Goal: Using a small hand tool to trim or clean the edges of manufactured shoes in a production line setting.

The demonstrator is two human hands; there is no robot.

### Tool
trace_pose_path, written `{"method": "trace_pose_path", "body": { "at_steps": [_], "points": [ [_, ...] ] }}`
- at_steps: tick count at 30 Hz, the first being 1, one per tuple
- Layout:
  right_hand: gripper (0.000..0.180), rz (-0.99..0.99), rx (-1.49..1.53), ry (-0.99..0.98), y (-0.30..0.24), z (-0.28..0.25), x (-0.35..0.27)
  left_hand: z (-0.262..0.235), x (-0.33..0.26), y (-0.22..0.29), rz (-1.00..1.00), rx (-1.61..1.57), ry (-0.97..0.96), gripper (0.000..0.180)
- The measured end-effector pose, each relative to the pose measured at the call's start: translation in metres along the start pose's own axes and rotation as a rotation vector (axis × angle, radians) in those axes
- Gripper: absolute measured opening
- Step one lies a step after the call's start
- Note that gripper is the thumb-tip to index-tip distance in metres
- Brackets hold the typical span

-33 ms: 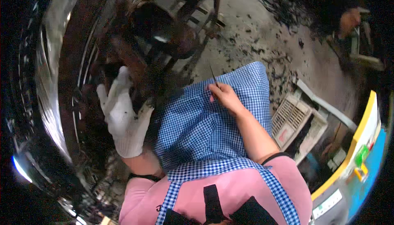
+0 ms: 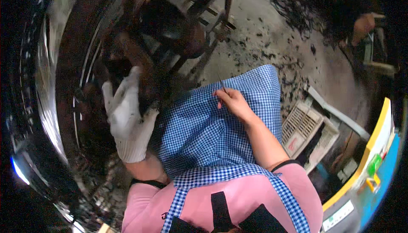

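R hand (image 2: 233, 102), bare, rests on the blue-check apron (image 2: 199, 135) over the lap, fingers pinched shut on a thin dark needle-like tool (image 2: 221, 84) that sticks up and away from the fingertips. Can't tell exactly what the tool is, too small.

L hand (image 2: 127, 118), in a white knit glove, is up and to the left of the R, fingers spread fairly open, palm pressed against a dark, tangled mass (image 2: 148, 88) just beyond the apron edge. It braces more than grips; whether any finger curls round a strand is hidden.

My read on doing this well: keep the tool pinch firm but low on the shaft, wrist planted on the apron for control. L hand should hold the mass steady and close to the tool tip, gloved fingers clear of the point. Work small bits.

Beyond both hands: grey floor (image 2: 263, 29) strewn w/ dark scraps. Right of the R hand, a pale slatted crate (image 2: 302, 124). Far left, a big shiny metal rim (image 2: 46, 105).
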State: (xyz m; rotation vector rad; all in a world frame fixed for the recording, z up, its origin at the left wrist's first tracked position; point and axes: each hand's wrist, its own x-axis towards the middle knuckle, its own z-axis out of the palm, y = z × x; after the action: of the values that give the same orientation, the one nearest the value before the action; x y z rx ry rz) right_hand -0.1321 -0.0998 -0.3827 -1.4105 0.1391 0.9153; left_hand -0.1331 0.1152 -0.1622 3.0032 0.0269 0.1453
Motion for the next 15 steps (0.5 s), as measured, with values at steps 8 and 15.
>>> {"method": "trace_pose_path", "body": {
  "at_steps": [8, 15],
  "points": [
    [0.037, -0.424, -0.287, -0.105, 0.022, 0.015, -0.042, 0.035, -0.054, 0.007, 0.135, -0.914, 0.369, 0.054],
    [0.084, -0.854, 0.238, -0.054, 0.003, 0.037, -0.159, 0.036, -0.142, 0.073, 0.062, -1.563, 0.210, 0.060]
  ]
}}
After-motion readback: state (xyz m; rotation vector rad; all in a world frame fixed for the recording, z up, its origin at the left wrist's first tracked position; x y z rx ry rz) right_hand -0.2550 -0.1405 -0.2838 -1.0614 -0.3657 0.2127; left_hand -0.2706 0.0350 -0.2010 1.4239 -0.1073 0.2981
